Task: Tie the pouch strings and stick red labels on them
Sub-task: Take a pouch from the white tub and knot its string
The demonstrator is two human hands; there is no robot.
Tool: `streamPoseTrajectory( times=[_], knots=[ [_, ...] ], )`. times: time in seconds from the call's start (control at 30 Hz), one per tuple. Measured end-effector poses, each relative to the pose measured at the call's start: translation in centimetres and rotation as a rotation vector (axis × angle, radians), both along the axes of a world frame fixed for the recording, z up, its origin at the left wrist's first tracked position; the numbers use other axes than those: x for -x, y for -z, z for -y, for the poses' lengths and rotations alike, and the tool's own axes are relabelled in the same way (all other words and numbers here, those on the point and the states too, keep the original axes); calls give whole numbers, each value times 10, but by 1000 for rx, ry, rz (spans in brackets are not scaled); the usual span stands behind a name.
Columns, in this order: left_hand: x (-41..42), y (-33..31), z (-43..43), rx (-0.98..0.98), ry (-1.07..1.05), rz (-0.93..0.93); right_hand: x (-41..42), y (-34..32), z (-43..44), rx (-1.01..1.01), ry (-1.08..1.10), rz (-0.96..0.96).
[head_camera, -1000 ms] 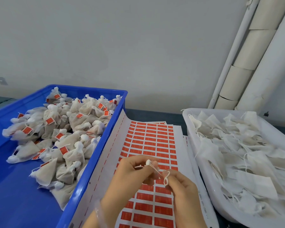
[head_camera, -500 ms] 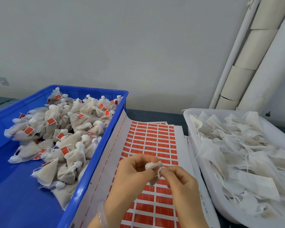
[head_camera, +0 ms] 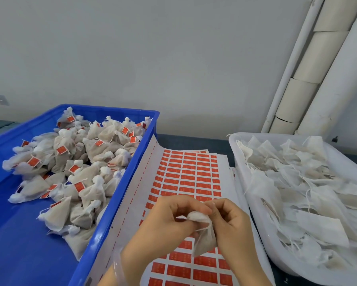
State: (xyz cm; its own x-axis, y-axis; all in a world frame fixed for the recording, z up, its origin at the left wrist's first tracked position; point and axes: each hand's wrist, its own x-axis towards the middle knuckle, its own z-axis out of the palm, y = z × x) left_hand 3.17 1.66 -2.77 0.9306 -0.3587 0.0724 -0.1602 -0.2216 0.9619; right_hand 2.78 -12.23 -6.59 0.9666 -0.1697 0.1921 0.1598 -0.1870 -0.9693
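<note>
Your left hand (head_camera: 169, 219) and right hand (head_camera: 233, 223) both pinched the gathered neck of a small white pouch (head_camera: 204, 238). It hung between them above the sheet of red labels (head_camera: 185, 172), which lay between the blue bin (head_camera: 8, 244) and the white bin (head_camera: 256, 230).

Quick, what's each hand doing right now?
Left hand: closed, pinching the gathered top of a small white pouch.
Right hand: closed, fingers curled on the same pouch's neck.
</note>
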Motion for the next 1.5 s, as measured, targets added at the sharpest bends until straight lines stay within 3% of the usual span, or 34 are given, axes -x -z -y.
streamPoseTrajectory(
  times=[0.17,0.3,0.43,0.57,0.67,0.87,1.0,1.1,1.23,1.37,1.5],
  knots=[
    [3,11,6,-77,-159,122,2,4,-1,-21,88,48],
    [2,17,8,-223,-321,456,4,5,-4,-85,139,72],
    [2,22,9,-321,-346,593,3,4,-5,-98,185,118],
    [0,26,12,-408,-322,483,2,5,-7,-83,230,183],
    [-3,29,13,-345,-285,290,0,7,-8,-6,252,245],
    [-11,24,18,203,-248,-516,-6,15,-7,201,261,377],
    [-8,36,22,165,-261,-430,-6,25,-9,345,258,405],
    [-7,44,19,193,-289,-398,-3,26,-12,222,248,340],
    [-10,49,12,327,-171,-360,-1,22,-15,9,233,161],
    [-10,48,4,411,-77,-328,0,12,-13,-6,203,127],
    [-10,44,1,240,-128,-224,1,3,-11,40,164,187]
  ],
)
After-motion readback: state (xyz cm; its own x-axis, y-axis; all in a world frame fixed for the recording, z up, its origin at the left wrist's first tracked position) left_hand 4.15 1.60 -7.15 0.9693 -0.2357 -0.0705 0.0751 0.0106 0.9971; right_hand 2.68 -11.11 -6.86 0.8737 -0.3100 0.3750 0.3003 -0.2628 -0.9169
